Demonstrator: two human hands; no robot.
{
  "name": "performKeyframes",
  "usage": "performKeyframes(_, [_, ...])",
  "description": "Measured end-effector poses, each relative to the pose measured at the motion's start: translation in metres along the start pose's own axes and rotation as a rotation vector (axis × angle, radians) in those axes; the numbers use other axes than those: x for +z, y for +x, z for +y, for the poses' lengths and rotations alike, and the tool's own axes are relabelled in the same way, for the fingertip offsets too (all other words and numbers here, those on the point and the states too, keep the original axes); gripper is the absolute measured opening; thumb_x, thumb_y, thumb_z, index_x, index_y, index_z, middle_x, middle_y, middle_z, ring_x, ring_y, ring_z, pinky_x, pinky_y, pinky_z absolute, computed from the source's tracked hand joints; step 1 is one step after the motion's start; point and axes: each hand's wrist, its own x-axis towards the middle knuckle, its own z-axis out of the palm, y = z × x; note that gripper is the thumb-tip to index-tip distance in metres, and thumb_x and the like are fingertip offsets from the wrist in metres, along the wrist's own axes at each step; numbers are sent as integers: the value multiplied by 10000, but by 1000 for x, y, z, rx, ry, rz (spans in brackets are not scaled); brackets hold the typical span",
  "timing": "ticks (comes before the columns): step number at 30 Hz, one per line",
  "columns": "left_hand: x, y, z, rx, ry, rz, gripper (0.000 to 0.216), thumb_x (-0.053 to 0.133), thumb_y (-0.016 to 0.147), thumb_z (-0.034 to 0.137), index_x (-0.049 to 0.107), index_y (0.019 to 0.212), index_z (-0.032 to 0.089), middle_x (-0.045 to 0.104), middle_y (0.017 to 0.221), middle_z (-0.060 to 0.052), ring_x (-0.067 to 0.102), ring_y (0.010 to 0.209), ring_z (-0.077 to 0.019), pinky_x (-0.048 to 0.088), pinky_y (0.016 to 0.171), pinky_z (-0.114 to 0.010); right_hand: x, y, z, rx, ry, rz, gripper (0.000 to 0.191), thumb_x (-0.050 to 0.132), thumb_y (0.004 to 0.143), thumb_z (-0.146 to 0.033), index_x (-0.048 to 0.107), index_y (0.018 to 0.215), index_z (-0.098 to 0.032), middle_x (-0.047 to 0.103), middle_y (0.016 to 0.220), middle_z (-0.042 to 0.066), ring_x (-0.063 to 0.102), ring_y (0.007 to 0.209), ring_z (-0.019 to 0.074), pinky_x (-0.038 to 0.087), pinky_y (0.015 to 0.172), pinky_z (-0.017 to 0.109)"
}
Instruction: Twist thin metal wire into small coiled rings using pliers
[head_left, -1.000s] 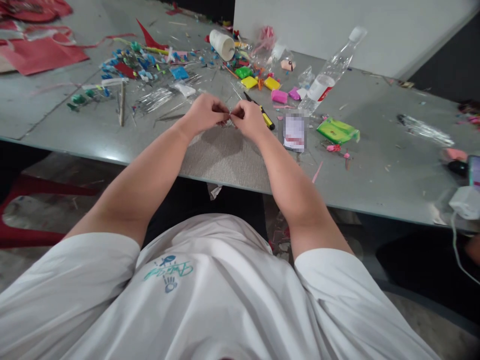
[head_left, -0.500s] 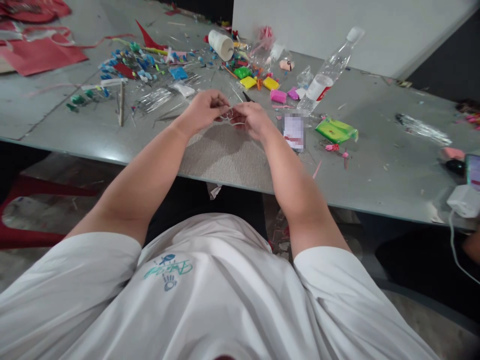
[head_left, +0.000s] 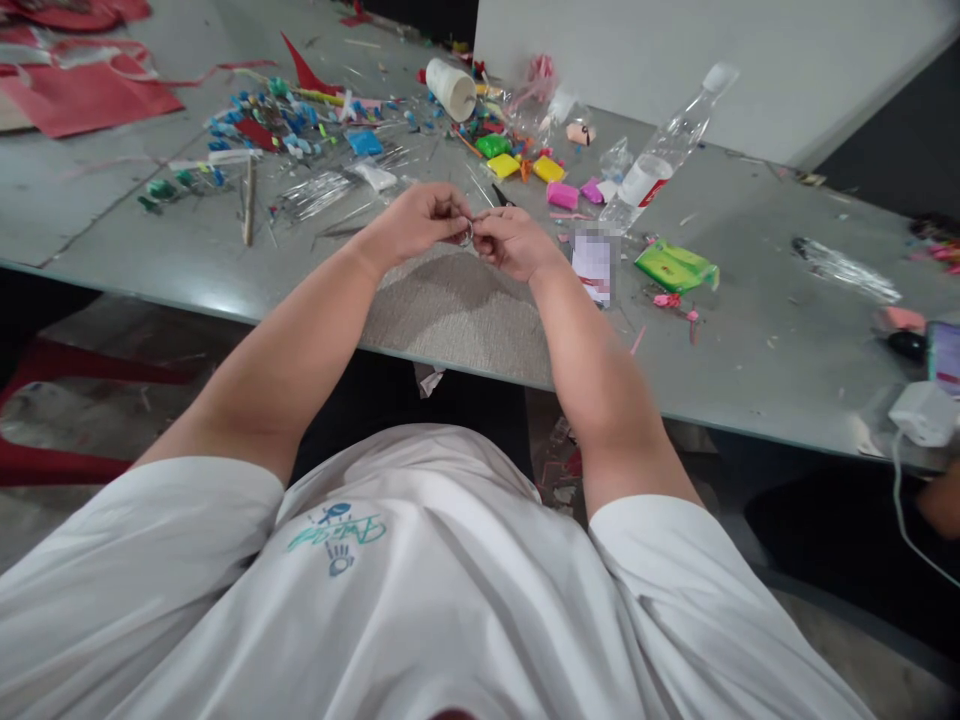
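My left hand [head_left: 429, 222] and my right hand [head_left: 514, 242] meet fingertip to fingertip above the near edge of the grey table [head_left: 465, 325]. Both are closed in a pinch on a small, thin, shiny metal ring [head_left: 469, 234], which shows between the fingertips. Its finer detail is too small to make out. Just beyond my right hand lies a dark pointed tool [head_left: 504, 196], partly hidden. Left of my left hand, thin silvery wires [head_left: 311, 192] lie in a loose bundle.
A clear plastic bottle [head_left: 675, 135] stands right of my hands, with a green packet [head_left: 676, 266] nearer. Colourful clay packets [head_left: 550, 170] and a white tub [head_left: 451, 90] lie behind. Blue bits [head_left: 296, 125] spread at left. At far right are a white charger [head_left: 926, 412] and a phone [head_left: 943, 355].
My fingers have drawn closer together, and the shiny ring shows more plainly between them. The right fingers are more curled. The camera view has shifted slightly.
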Motion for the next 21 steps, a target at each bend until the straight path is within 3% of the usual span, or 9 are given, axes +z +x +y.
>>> performKeyframes(5, [1, 0, 2, -23, 62, 31, 181, 923, 971, 235, 754, 906, 231, 705, 758, 1, 628, 771, -162, 495, 780, -346, 5, 7, 8, -95, -64, 30, 471, 633, 1071, -56, 440, 675, -221, 338, 625, -81, 266, 552, 66, 226, 498, 172])
performKeyframes(9, [1, 0, 4, -37, 96, 10, 165, 924, 969, 227, 775, 899, 231, 674, 725, 18, 573, 753, -141, 438, 737, -323, 3, 12, 15, -158, -195, 58, 450, 604, 1101, -83, 434, 714, -237, 307, 635, -87, 274, 566, 77, 280, 535, 183])
performKeyframes(12, [1, 0, 4, -49, 106, 37, 142, 907, 944, 169, 796, 873, 222, 667, 724, 10, 583, 708, -150, 426, 723, -332, 0, 13, 16, -253, -379, 104, 424, 632, 1085, -90, 465, 726, -241, 364, 671, -66, 383, 633, 99, 400, 622, 213])
performKeyframes(15, [1, 1, 2, -54, 93, 73, 129, 878, 903, 106, 828, 861, 218, 681, 731, -7, 603, 680, -166, 437, 718, -337, -2, 10, 11, -338, -603, 148, 422, 705, 1031, -77, 473, 723, -249, 455, 745, -35, 528, 788, 146, 541, 832, 292])
performKeyframes(18, [2, 2, 0, -48, 99, 109, 123, 913, 855, 142, 830, 841, 232, 688, 707, -14, 649, 712, -191, 485, 725, -327, 1, 6, 4, -364, -806, 188, 425, 756, 986, -78, 459, 752, -274, 533, 794, -14, 594, 889, 196, 579, 1008, 377])
performKeyframes(21, [1, 4, -2, -52, 34, 151, 160, 970, 821, 218, 813, 819, 243, 685, 687, -14, 723, 787, -229, 543, 756, -329, 4, 4, 1, -406, -900, 248, 441, 775, 982, -88, 437, 783, -291, 601, 843, 3, 618, 916, 211, 590, 1055, 395])
